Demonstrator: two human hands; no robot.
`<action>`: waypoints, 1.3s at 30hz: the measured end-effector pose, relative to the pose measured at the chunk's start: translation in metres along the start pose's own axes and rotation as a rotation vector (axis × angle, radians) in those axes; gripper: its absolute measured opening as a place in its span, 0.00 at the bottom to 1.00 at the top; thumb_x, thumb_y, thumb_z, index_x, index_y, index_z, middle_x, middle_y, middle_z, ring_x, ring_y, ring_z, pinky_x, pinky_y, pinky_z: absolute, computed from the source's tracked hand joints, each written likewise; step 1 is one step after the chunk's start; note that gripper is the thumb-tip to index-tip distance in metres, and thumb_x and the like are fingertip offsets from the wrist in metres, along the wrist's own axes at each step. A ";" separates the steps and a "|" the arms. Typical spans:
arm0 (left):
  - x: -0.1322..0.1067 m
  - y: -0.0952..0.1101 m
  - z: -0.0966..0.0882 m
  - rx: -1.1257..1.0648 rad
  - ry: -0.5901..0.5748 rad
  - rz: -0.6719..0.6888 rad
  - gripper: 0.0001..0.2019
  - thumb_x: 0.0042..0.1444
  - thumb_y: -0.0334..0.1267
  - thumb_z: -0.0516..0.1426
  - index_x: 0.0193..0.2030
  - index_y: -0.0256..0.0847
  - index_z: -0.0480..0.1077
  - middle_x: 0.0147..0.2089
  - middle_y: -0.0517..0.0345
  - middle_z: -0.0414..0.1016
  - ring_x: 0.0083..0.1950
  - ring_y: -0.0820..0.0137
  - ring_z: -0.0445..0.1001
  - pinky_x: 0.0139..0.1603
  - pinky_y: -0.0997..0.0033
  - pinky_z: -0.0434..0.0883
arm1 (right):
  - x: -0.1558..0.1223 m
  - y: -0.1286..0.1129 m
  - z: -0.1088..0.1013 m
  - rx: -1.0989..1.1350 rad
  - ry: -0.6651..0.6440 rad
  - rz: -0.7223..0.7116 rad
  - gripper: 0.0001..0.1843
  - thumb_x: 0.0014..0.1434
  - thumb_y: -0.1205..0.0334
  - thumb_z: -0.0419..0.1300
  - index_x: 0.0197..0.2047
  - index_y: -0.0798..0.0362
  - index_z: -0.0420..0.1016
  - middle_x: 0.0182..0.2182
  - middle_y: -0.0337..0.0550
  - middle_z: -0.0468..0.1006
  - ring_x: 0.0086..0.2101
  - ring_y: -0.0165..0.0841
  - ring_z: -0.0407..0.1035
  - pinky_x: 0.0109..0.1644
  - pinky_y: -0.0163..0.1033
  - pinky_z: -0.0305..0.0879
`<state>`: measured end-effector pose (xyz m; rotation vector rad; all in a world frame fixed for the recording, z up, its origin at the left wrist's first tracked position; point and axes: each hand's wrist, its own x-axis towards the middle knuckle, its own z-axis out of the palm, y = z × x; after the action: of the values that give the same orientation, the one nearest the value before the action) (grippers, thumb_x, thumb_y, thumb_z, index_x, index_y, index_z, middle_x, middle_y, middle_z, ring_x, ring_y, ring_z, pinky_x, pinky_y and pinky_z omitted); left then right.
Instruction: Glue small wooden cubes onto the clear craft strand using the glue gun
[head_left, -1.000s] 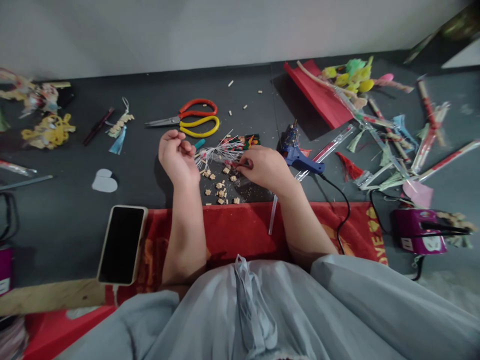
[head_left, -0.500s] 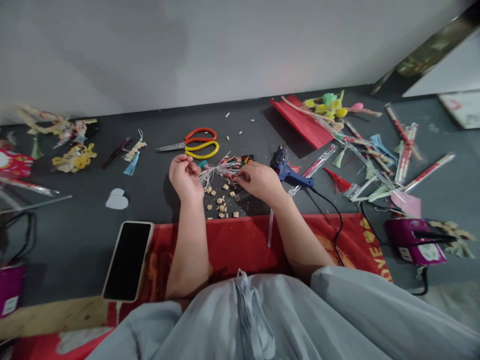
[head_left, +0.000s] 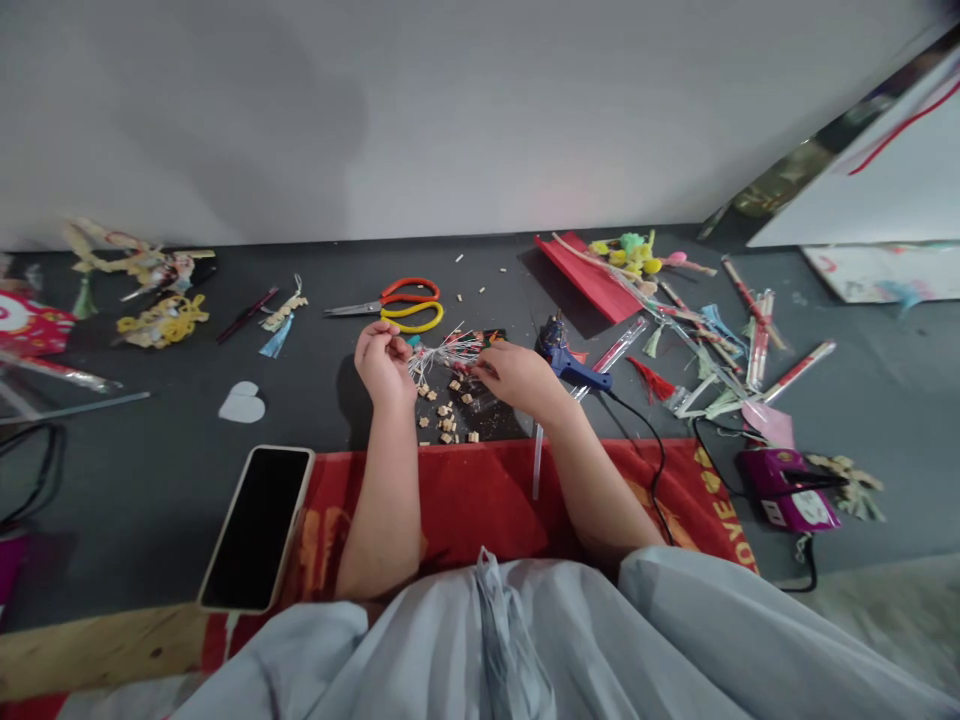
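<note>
My left hand [head_left: 385,362] is raised just below the scissors [head_left: 401,305], its fingers curled in. Whatever lies in those fingers, if anything, is too small to tell. Between my hands lies a bundle of thin white strings [head_left: 433,358] among small colourful pieces. My right hand [head_left: 517,376] is at the bundle's right end, thumb and fingers drawn together; what they pinch is hidden. Several small pale wooden pieces [head_left: 447,424] are scattered on the dark table just below the strings. To the right of my right hand rests a blue glue gun [head_left: 574,366].
A phone [head_left: 256,528] lies at the front left, beside a red cloth [head_left: 480,500]. Tasselled sticks [head_left: 759,340], a red envelope [head_left: 589,275] and a purple box [head_left: 787,490] occupy the right. The glue gun's cord [head_left: 658,440] runs past my right forearm. Left sits a white paper heart [head_left: 241,402].
The camera view has shifted, so the table sits lower and the right-hand items further left in the picture. Both hands keep nearly the same place and pose by the strings.
</note>
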<state>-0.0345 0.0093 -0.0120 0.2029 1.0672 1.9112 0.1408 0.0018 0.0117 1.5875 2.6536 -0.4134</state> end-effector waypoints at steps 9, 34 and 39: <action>0.002 -0.001 -0.002 -0.024 0.000 -0.027 0.07 0.35 0.28 0.52 0.25 0.38 0.65 0.20 0.66 0.67 0.17 0.82 0.60 0.19 0.80 0.54 | 0.020 0.028 -0.014 -0.198 -0.073 0.068 0.17 0.62 0.62 0.46 0.40 0.58 0.75 0.42 0.54 0.79 0.43 0.44 0.73 0.42 0.42 0.65; 0.003 0.003 -0.001 -0.043 0.018 -0.045 0.10 0.42 0.22 0.48 0.24 0.39 0.65 0.20 0.64 0.66 0.17 0.81 0.59 0.19 0.77 0.55 | 0.144 0.089 -0.021 -0.291 0.084 0.246 0.18 0.56 0.69 0.52 0.46 0.67 0.76 0.48 0.66 0.75 0.48 0.50 0.71 0.48 0.49 0.67; 0.003 0.003 0.000 -0.026 0.031 -0.065 0.09 0.43 0.22 0.48 0.24 0.39 0.65 0.21 0.64 0.66 0.17 0.81 0.59 0.19 0.78 0.55 | 0.126 0.077 -0.035 -0.303 0.034 0.205 0.20 0.56 0.71 0.50 0.47 0.71 0.74 0.47 0.69 0.76 0.49 0.50 0.70 0.49 0.49 0.65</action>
<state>-0.0383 0.0104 -0.0103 0.1229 1.0564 1.8745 0.1506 0.1527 0.0094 1.7506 2.3973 0.0222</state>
